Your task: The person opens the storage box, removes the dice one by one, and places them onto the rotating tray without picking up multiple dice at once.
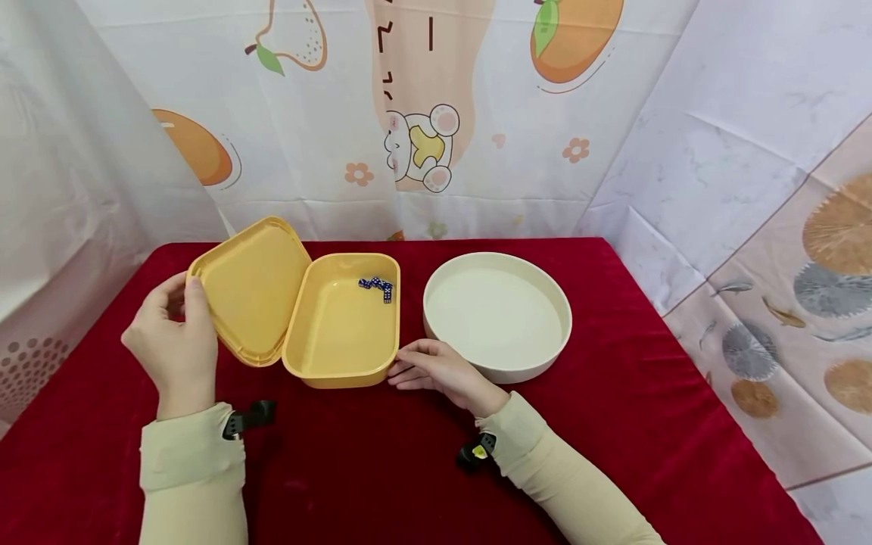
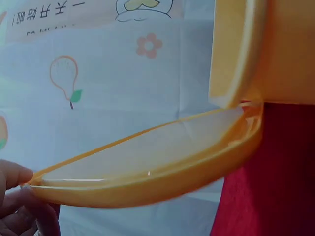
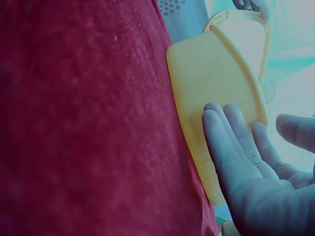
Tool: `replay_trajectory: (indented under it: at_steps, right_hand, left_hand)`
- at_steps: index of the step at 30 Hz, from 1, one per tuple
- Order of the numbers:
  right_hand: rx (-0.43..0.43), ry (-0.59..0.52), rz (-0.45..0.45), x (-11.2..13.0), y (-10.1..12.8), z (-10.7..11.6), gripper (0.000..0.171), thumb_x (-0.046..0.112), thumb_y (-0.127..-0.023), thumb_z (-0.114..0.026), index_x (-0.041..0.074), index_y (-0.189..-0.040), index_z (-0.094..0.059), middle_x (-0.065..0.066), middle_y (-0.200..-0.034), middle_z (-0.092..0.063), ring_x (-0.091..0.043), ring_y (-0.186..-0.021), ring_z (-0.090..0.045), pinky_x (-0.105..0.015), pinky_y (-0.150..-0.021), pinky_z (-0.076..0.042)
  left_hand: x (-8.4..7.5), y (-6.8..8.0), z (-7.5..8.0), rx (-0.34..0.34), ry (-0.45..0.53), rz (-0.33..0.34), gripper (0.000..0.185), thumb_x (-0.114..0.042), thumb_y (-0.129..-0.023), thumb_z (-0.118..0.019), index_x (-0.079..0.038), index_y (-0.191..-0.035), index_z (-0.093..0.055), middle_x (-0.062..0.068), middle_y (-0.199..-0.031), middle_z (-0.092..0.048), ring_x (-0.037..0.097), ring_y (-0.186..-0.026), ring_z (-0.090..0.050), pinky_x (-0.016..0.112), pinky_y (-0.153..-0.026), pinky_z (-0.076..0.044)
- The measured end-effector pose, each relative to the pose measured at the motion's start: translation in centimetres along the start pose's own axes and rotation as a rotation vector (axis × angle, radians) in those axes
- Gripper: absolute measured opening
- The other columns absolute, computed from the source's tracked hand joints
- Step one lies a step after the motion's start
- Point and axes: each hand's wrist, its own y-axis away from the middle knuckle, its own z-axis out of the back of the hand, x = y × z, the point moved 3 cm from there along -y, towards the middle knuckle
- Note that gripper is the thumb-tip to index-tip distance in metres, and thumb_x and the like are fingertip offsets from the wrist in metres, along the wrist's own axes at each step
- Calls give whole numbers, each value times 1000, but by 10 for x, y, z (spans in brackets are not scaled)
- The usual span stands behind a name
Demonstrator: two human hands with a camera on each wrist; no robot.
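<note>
- Low in the frame, two pale sleeves [image 1: 194, 473] reach in from the bottom edge, with dark bands [image 1: 234, 426] at the wrists, over a deep red cloth [image 1: 368, 469] covering the table.
- Just below centre, the right hand [image 1: 446, 375] has its fingers extended, slightly spread and holding nothing, at the lower right corner of a yellow box; whether the fingertips touch it, I cannot tell.
- At centre left, the left hand [image 1: 179, 341] pinches the outer edge of a yellow lid [image 1: 255, 295] between thumb and fingers. The lid is tilted up, its other edge meeting the box's left side.
- Near the middle of the frame sits the yellow box [image 1: 334, 329], uncovered, with several small blue dice [image 1: 387, 294] with white dots clustered toward its upper right corner.
- Right of centre, a round cream dish [image 1: 497, 318] stands just beside the box.
- Across the top hangs a white curtain [image 1: 306, 129] printed with fruit, flowers and a cartoon animal.
</note>
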Motion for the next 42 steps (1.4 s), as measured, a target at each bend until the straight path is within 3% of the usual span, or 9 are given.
replay_trajectory:
  at_steps: [9, 21, 30, 34, 37, 42]
  right_hand:
    - [2, -11, -6, 0, -1, 0, 26, 18, -101, -55, -2, -118, -57, -18, -107, -71, -15, -87, -72, -38, -89, -57]
    - [5, -5, -6, -3, -2, 2, 27, 19, -102, -54, -2, -119, -57, -19, -108, -71, -16, -88, -72, -38, -89, -57]
    - [32, 19, 29, -5, -3, 2, 26, 13, -102, -54, -5, -121, -55, -21, -110, -69, -17, -90, -72, -40, -90, -57]
    - [33, 17, 35, -6, -3, 1, 25, 12, -101, -55, -5, -120, -56, -23, -110, -69, -18, -90, -72, -40, -90, -57]
    - [35, 16, 35, -6, -4, 1, 25, 12, -101, -55, -5, -119, -56, -25, -111, -68, -18, -90, -72, -40, -89, -57]
    - [35, 21, 34, -7, -4, 1, 25, 12, -101, -54, -5, -119, -56, -25, -112, -68, -18, -90, -72, -40, -89, -57]
  left_hand:
    - [27, -6, -3, 94, -113, 141, 35, -29, -99, -54, -7, -121, -71, -30, -76, -45, -15, -62, -45, 1, -55, -37]
    - [64, -15, 3, 272, -128, 425, 44, -25, -99, -50, -6, -139, -55, -18, -85, -51, -8, -41, -53, 12, -43, -46]
    - [77, -16, 9, 423, -232, 478, 53, -23, -100, -44, -4, -149, -42, 3, -106, -55, -4, -40, -56, 15, -47, -50]
    - [79, -16, 12, 506, -327, 449, 54, -21, -101, -41, 3, -149, -39, 22, -116, -58, -7, -47, -51, 13, -48, -47]
    - [81, -15, 14, 560, -397, 442, 55, -21, -101, -38, 8, -148, -36, 30, -125, -56, -1, -48, -53, 10, -51, -40]
    - [86, -16, 16, 637, -452, 459, 56, -21, -100, -34, 11, -146, -35, 26, -110, -63, 9, -47, -62, 16, -57, -39]
